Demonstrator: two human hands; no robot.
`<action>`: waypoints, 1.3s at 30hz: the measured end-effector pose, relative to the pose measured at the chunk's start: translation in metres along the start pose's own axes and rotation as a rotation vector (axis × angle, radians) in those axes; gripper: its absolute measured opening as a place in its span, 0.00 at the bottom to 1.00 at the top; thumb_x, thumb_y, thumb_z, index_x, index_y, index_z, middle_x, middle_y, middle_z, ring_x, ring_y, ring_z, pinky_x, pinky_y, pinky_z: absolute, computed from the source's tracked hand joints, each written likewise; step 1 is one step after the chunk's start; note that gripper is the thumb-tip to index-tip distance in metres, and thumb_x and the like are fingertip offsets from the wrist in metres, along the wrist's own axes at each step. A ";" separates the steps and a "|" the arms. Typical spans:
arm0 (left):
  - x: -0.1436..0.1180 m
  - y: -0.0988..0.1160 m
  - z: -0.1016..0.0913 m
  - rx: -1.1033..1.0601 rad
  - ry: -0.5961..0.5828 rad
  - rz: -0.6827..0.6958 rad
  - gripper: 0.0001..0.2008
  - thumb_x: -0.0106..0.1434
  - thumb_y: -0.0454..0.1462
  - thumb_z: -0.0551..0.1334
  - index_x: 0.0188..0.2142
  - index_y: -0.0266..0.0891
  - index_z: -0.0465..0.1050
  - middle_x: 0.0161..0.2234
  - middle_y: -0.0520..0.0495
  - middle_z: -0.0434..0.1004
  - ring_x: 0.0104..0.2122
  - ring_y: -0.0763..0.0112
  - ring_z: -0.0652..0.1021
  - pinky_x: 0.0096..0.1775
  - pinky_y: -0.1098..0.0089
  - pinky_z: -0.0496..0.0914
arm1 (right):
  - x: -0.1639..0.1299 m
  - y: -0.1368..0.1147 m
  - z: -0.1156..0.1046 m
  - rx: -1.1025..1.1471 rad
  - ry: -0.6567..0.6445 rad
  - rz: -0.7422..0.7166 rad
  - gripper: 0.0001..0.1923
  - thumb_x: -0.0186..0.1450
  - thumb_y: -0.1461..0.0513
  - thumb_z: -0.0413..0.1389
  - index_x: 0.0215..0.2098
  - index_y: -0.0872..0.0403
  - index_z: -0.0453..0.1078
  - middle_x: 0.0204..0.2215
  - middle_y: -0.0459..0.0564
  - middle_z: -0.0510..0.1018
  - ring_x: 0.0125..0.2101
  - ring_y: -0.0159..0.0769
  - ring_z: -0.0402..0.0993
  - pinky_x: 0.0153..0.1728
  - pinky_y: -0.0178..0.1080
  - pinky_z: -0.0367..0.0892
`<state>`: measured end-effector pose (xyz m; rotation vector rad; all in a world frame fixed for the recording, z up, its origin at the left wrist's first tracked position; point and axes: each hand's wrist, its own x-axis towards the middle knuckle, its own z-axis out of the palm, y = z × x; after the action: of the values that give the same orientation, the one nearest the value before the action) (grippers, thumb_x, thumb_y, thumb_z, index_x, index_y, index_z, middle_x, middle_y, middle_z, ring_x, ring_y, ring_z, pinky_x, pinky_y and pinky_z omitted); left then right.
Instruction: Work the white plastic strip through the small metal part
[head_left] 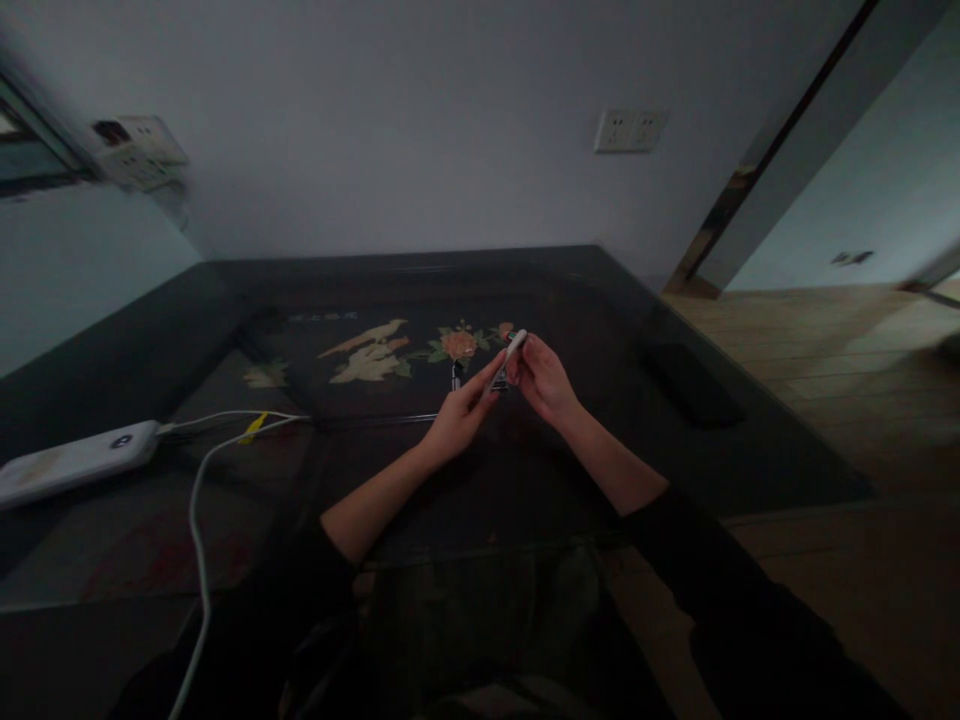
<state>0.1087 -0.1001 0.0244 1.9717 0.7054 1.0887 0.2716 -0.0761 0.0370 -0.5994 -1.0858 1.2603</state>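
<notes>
Above the dark table, my left hand (459, 412) grips a thin, flat white object (507, 358) by its lower end. It is tilted and seen nearly edge-on, so its kind is not clear. My right hand (546, 378) is at the object's upper end, its fingers curled and touching it; its fingertips are partly hidden. Just beneath the hands, a small dark-and-silver item (500, 381) is mostly covered. Left of it stands a small black-and-white piece (456, 376), close to my left fingers.
The glossy dark table (450, 500) bears a bird-and-flower picture (375, 350). At left lies a white power bank-like box (82, 460) with a white cable (196, 500) crossing the front edge. A black flat slab (694, 385) lies at right. Wall sockets (631, 131) are behind.
</notes>
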 end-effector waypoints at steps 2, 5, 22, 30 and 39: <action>0.001 -0.001 -0.002 -0.002 0.019 -0.022 0.28 0.69 0.38 0.54 0.68 0.40 0.56 0.48 0.42 0.79 0.48 0.62 0.77 0.52 0.62 0.70 | 0.000 0.001 0.000 0.007 0.000 -0.004 0.26 0.56 0.42 0.64 0.40 0.53 0.70 0.18 0.39 0.68 0.19 0.27 0.59 0.21 0.33 0.56; 0.001 -0.003 -0.004 -0.008 0.051 -0.062 0.29 0.68 0.38 0.56 0.68 0.41 0.56 0.50 0.42 0.78 0.45 0.64 0.77 0.50 0.63 0.71 | 0.000 0.000 0.000 0.006 0.005 -0.005 0.26 0.55 0.42 0.64 0.39 0.52 0.68 0.17 0.38 0.68 0.18 0.27 0.59 0.20 0.33 0.56; 0.000 -0.002 -0.004 0.005 0.076 -0.073 0.29 0.68 0.37 0.55 0.68 0.43 0.54 0.56 0.41 0.74 0.48 0.63 0.76 0.51 0.62 0.71 | 0.000 -0.001 0.001 0.008 -0.011 -0.001 0.26 0.53 0.44 0.66 0.37 0.50 0.64 0.17 0.37 0.70 0.17 0.27 0.61 0.20 0.33 0.56; -0.002 0.004 0.001 -0.029 0.017 -0.027 0.29 0.68 0.38 0.56 0.67 0.43 0.56 0.52 0.41 0.77 0.50 0.60 0.76 0.53 0.60 0.71 | 0.001 0.000 -0.001 -0.001 -0.003 -0.003 0.26 0.55 0.42 0.64 0.39 0.51 0.68 0.18 0.39 0.68 0.19 0.27 0.60 0.21 0.33 0.57; 0.000 0.002 0.000 -0.036 0.010 -0.019 0.28 0.68 0.38 0.55 0.67 0.42 0.57 0.52 0.41 0.76 0.50 0.59 0.76 0.52 0.60 0.71 | -0.001 -0.002 0.001 0.024 -0.004 0.004 0.26 0.54 0.43 0.65 0.39 0.52 0.70 0.18 0.39 0.68 0.19 0.27 0.60 0.21 0.33 0.57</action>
<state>0.1085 -0.1015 0.0263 1.9267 0.7040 1.0932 0.2716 -0.0775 0.0391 -0.5820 -1.0719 1.2767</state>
